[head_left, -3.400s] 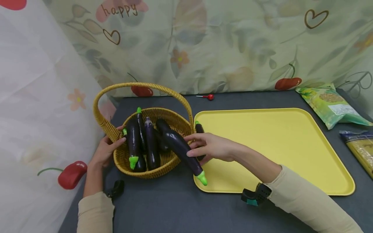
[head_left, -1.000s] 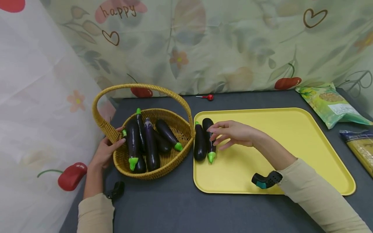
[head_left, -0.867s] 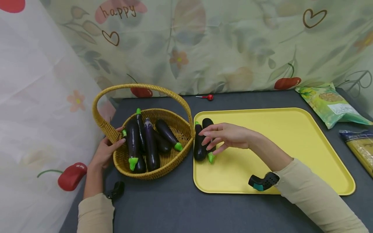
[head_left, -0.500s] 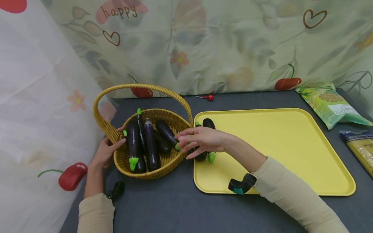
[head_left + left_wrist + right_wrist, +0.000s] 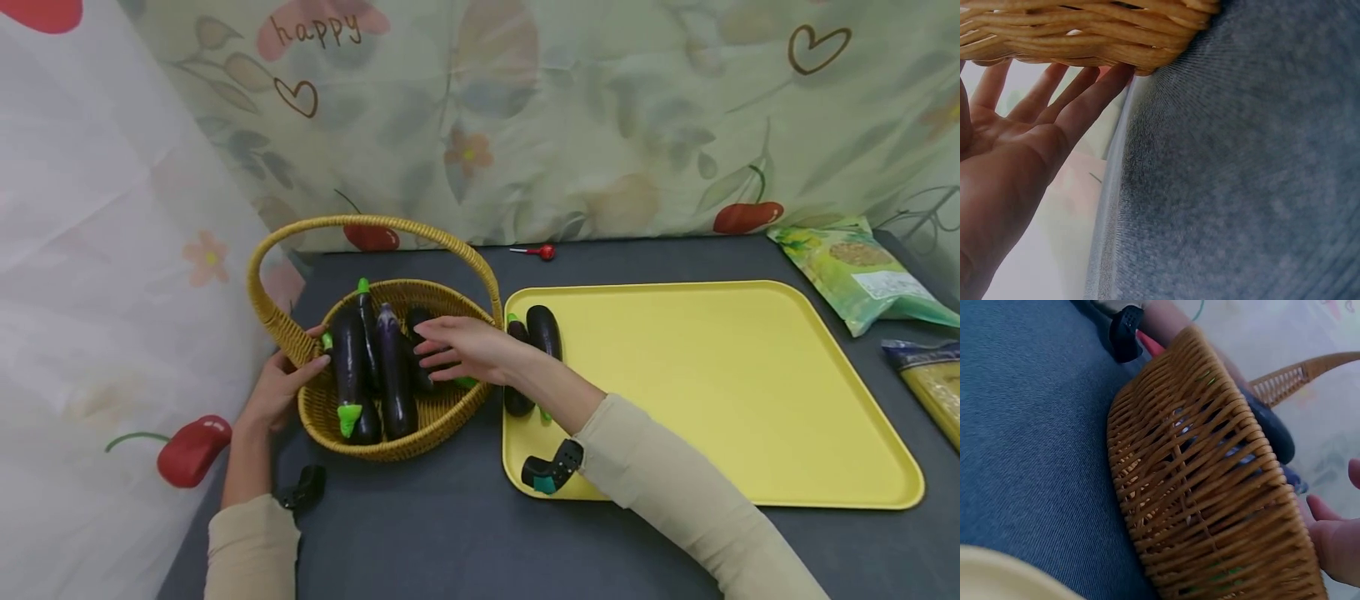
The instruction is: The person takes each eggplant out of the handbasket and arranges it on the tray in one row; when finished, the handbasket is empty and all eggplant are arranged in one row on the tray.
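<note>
A wicker basket (image 5: 375,450) with a tall handle holds several dark purple eggplants, among them a large one (image 5: 347,354) with a green stem. My left hand (image 5: 270,396) grips the basket's left rim, thumb over the edge; in the left wrist view its fingertips (image 5: 1116,75) touch the wicker from outside. My right hand (image 5: 472,350) hangs over the basket's right side, fingers loosely spread and holding nothing. Below it an eggplant (image 5: 417,315) is partly hidden. Two more eggplants lie along the left edge of the yellow tray (image 5: 712,400), one of them (image 5: 543,327) partly covered by my right forearm.
A red lollipop (image 5: 546,252) lies behind the tray near the patterned backdrop. Two packaged bags, one green (image 5: 862,271) and one clear with blue trim (image 5: 930,379), lie right of the tray. A dark cloth (image 5: 420,533) covers the table.
An eggplant has gone from my right hand onto the tray beside another one. My right hand, its fingers released, has since moved left over the basket. My left hand stays at the rim.
</note>
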The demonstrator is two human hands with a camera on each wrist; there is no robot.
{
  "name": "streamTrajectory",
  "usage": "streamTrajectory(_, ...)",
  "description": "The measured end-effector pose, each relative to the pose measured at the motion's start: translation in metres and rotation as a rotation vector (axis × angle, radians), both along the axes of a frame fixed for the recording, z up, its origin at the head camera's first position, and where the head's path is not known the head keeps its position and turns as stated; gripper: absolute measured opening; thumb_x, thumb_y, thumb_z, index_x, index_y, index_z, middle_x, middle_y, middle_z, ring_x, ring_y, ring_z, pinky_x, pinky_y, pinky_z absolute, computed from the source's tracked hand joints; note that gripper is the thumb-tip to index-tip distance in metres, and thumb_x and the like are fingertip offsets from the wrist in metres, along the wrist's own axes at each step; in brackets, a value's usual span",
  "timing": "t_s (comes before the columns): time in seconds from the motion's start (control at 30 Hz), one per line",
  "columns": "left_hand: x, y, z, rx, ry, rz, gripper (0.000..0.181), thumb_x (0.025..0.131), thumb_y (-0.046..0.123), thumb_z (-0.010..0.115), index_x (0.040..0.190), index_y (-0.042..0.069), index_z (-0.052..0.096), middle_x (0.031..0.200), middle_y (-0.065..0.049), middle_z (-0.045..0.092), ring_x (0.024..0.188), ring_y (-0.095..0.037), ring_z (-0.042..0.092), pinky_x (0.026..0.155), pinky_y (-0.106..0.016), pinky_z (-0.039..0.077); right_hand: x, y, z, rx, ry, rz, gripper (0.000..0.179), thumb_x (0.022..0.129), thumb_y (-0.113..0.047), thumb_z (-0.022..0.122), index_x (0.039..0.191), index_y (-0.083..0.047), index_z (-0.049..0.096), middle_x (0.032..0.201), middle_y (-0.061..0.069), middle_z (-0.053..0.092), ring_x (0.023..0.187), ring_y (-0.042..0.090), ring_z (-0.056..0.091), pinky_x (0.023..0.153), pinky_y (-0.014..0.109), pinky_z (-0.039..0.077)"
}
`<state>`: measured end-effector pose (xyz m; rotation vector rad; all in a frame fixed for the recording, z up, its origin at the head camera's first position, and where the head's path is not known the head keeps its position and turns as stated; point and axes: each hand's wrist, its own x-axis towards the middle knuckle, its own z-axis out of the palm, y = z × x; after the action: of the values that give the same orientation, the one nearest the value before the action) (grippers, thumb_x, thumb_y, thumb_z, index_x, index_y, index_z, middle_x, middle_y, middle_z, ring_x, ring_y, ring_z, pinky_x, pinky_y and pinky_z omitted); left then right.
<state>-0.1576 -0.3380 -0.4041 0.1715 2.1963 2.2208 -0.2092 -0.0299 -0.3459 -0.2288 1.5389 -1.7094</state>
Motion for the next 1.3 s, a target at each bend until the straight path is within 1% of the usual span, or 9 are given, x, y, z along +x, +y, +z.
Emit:
streamTrajectory(0.2, -0.001, -0.001, -0.001, -0.022, -0.001, 0.008, 0.044, 0.096, 0.002, 0.054, 0.139, 0.013, 0.049, 0.116, 0.0, 0.056, 0.101, -0.01, 0.056, 0.079, -0.023, 0.05, -0.009, -0.014, -0.005, 0.007, -0.013, -0.043, 0.049, 0.101, -0.029, 0.05, 0.143, -0.007, 0.037, 0.134, 0.018, 0.047, 0.12, 0.032, 0.049, 0.092, 0.039, 0.046)
streamTrajectory(0.53, -0.002, -0.002, -0.001, -0.02, 0.005, 0.009, 0.045, 0.097, 0.001, 0.053, 0.139, 0.014, 0.049, 0.116, 0.0, 0.056, 0.101, -0.011, 0.057, 0.078, -0.023, 0.05, -0.023, -0.031, -0.008, 0.014, -0.012, -0.044, 0.053, 0.101, -0.03, 0.049, 0.146, -0.009, 0.033, 0.139, 0.018, 0.043, 0.124, 0.031, 0.045, 0.096, 0.039, 0.042)
streamTrajectory(0.77, -0.001, -0.002, -0.001, -0.022, 0.011, 0.008, 0.044, 0.097, 0.001, 0.053, 0.139, 0.014, 0.05, 0.116, 0.001, 0.057, 0.101, -0.01, 0.057, 0.079, -0.023, 0.049, -0.031, -0.04, -0.008, 0.019, 0.005, 0.002, 0.056, 0.101, -0.032, 0.05, 0.148, -0.009, 0.03, 0.145, 0.018, 0.037, 0.13, 0.031, 0.04, 0.102, 0.041, 0.037)
streamTrajectory(0.97, -0.001, -0.001, -0.001, -0.02, 0.008, 0.008, 0.044, 0.096, 0.002, 0.054, 0.139, 0.013, 0.05, 0.115, 0.0, 0.057, 0.1, -0.01, 0.057, 0.078, -0.023, 0.05, -0.031, -0.041, -0.008, 0.035, 0.054, 0.067, 0.048, 0.101, -0.021, 0.049, 0.146, -0.007, 0.037, 0.145, 0.014, 0.039, 0.13, 0.029, 0.04, 0.102, 0.04, 0.037)
streamTrajectory(1.2, -0.001, -0.001, 0.0, -0.016, 0.009, 0.011, 0.044, 0.096, 0.002, 0.054, 0.138, 0.012, 0.049, 0.116, 0.0, 0.056, 0.1, -0.01, 0.056, 0.079, -0.023, 0.05, -0.03, -0.041, -0.007, 0.049, 0.102, 0.127, 0.051, 0.099, -0.013, 0.053, 0.147, -0.009, 0.035, 0.145, 0.013, 0.039, 0.13, 0.03, 0.04, 0.101, 0.039, 0.037)
streamTrajectory(1.3, 0.0, -0.001, 0.0, -0.026, 0.005, 0.016, 0.044, 0.096, 0.002, 0.054, 0.139, 0.013, 0.049, 0.117, 0.0, 0.055, 0.101, -0.01, 0.056, 0.079, -0.023, 0.049, -0.028, -0.041, -0.007, 0.067, 0.145, 0.144, 0.053, 0.098, -0.01, 0.054, 0.147, -0.008, 0.035, 0.142, 0.014, 0.043, 0.128, 0.029, 0.043, 0.1, 0.038, 0.039)
